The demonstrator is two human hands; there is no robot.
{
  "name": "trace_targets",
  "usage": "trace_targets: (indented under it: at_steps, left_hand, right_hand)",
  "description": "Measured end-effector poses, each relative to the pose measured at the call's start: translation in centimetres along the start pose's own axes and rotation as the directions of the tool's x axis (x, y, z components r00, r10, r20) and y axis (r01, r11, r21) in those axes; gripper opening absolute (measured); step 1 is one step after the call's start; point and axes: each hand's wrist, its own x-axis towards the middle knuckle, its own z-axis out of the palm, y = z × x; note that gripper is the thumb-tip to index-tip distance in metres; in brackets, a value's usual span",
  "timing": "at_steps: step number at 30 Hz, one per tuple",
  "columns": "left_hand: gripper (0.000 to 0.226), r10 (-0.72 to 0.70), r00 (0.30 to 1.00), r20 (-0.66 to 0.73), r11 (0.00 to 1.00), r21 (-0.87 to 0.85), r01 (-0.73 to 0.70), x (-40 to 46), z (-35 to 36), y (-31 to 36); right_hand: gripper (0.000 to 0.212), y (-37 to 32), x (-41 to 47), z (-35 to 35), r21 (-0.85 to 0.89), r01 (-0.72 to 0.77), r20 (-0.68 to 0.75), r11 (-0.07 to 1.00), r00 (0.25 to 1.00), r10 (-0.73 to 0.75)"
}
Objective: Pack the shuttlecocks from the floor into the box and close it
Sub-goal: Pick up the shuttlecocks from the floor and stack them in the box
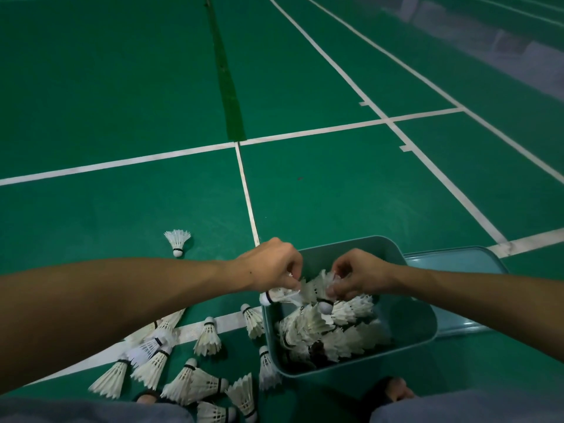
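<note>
My left hand is curled tight, fingers pinching the feathers of 1 shuttlecock that lies sideways across the near-left rim of the teal box, its cork end poking out past the edge. My right hand is also curled, fingertips closed on the feathers of a second shuttlecock that hangs cork-down just above the heap in the box. That heap of white shuttlecocks fills much of the box. The lid lies flat just beyond and right of it. More loose shuttlecocks are scattered on the green floor left of the box, and 1 lone shuttlecock stands apart, cork down.
</note>
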Motion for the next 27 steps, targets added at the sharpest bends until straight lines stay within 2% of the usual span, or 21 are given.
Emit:
trace_targets:
  at_steps: [4,7,12,27]
  left_hand:
    - [0.017,-0.071,0.994,0.088,0.991,-0.109,0.080,0.4,0.2,0.0]
    - [0.017,-0.073,0.990,0.122,0.990,-0.114,0.087,0.4,0.7,0.2]
    - [0.011,-0.079,0.990,0.120,0.991,-0.096,0.091,0.4,1.0,0.4]
    - [0.016,-0.089,0.993,0.079,0.988,-0.121,0.099,-0.2,2.0,0.8]
  right_hand:
    - [0.021,3.4,0.4,0.4,-0.138,-0.128,-0.153,0.982,0.982,0.106]
    - [0.030,4.5,0.2,1.7,-0.099,-0.192,-0.165,0.976,0.971,0.174]
    - [0.011,4.8,0.4,3.6,-0.080,-0.191,-0.178,0.978,0.968,0.174]
    - [0.026,6.7,1.3,6.0,-0.140,-0.286,-0.057,0.948,0.958,0.281]
